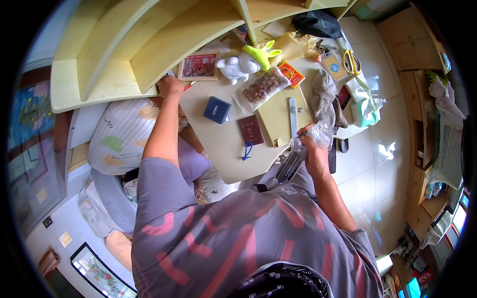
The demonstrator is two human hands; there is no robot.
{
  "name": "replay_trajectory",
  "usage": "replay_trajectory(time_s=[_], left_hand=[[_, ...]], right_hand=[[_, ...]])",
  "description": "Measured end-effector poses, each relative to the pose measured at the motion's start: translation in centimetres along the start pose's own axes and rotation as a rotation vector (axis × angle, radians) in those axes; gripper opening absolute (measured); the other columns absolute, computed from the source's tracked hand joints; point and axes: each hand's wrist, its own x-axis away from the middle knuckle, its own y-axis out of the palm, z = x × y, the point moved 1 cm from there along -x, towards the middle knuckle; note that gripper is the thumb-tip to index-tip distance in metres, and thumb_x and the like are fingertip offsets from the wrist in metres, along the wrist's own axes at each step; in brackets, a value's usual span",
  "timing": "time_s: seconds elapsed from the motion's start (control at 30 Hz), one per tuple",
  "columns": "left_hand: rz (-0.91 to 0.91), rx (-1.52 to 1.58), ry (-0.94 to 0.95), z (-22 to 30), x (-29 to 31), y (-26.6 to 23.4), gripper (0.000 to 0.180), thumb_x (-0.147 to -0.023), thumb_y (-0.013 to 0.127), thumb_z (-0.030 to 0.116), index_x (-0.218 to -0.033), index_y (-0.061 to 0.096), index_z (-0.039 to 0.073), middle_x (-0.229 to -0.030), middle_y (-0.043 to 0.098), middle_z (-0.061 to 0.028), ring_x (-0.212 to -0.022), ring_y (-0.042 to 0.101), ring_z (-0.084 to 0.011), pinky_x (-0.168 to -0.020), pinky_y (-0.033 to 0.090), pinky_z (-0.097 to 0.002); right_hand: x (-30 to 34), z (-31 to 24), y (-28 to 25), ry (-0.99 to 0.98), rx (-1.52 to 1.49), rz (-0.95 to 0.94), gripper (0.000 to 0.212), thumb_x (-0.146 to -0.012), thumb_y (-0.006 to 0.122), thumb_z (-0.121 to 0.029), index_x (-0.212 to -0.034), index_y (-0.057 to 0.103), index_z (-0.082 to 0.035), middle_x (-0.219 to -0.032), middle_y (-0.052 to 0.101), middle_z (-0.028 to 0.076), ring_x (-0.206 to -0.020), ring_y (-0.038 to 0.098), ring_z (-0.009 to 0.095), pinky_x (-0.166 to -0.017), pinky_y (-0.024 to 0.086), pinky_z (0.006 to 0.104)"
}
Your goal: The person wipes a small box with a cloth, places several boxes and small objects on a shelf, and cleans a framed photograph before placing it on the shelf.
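Observation:
My left hand (171, 85) reaches to the back left of the table (194, 107), beside the shelf's lower edge. Its fingers are curled closed, and what they hold is too small to name. A framed group photo (198, 66) is just right of it. Nearer to me, my right hand (315, 151) grips a crumpled clear plastic bag (320, 134) at the table's right front. Dark, long, flat pieces (289, 166) hang below that hand; their kind is unclear. Beyond the hand lie a metal ruler-like strip (293, 115) and a grey cloth (325, 94).
A dark blue box (216, 110), a maroon booklet (250, 130) and a blue cord loop (247, 150) lie mid-table. Behind are a bag of brown nuts (263, 85), a white plush toy (238, 67) and yellow-handled scissors (352, 61). A wooden shelf (144, 59) overhangs the back left.

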Motion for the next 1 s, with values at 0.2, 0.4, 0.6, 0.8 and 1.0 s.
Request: replay_trajectory(time_s=[0.2,0.4,0.6,0.8,1.0], left_hand=[[-0.237,-0.096,0.077,0.9,-0.2,-1.8,0.046,-0.078,0.061,0.044,-0.103,0.066,0.006,-0.109,0.064,-0.0187,-0.104,0.060,-0.0343,-0.088,0.048,-0.0445],[-0.022,0.216,0.154,-2.1,2.6,-2.0,0.045,-0.080,0.057,0.040,-0.090,0.064,-0.004,-0.094,0.066,-0.0209,-0.088,0.062,-0.0370,-0.081,0.047,-0.0423],[-0.431,1.399,-0.319,-3.0,12.5,-5.0,0.018,-0.082,0.064,0.023,-0.073,0.052,0.013,-0.063,0.042,0.0039,-0.053,0.041,-0.0041,-0.043,0.028,-0.0189],[-0.588,1.564,-0.239,-4.9,21.7,-8.4,0.012,-0.084,0.061,0.019,-0.081,0.061,0.008,-0.069,0.050,0.0058,-0.057,0.040,-0.0028,-0.051,0.033,-0.0193],[-0.665,1.376,-0.015,-3.1,27.4,-15.0,0.015,-0.087,0.058,0.015,-0.091,0.063,0.002,-0.073,0.056,0.0048,-0.060,0.038,0.0001,-0.054,0.033,-0.0182]], right_hand=[[0.0,-0.8,-2.3,0.009,0.044,0.020,0.025,-0.074,0.053,-0.001,-0.098,0.051,-0.004,-0.090,0.054,0.006,-0.082,0.052,0.015,-0.069,0.042,0.0268],[-1.4,-0.8,-4.1,0.019,-0.016,0.087,0.014,-0.074,0.057,-0.005,-0.087,0.058,-0.003,-0.078,0.055,0.004,-0.068,0.053,0.014,-0.059,0.042,0.0273],[-2.8,-0.2,-3.6,0.020,0.006,0.059,0.010,-0.075,0.059,-0.007,-0.082,0.058,-0.002,-0.076,0.055,0.004,-0.069,0.052,0.015,-0.063,0.041,0.0294],[-3.2,-0.4,-0.9,0.043,0.323,-0.185,0.013,-0.081,0.064,-0.019,-0.083,0.059,-0.007,-0.076,0.052,0.000,-0.069,0.048,0.011,-0.061,0.038,0.0268],[-1.5,-3.4,3.5,0.159,0.129,-0.390,0.038,-0.081,0.064,-0.018,-0.113,0.058,0.001,-0.091,0.061,0.005,-0.069,0.049,0.008,-0.060,0.042,0.0238]])
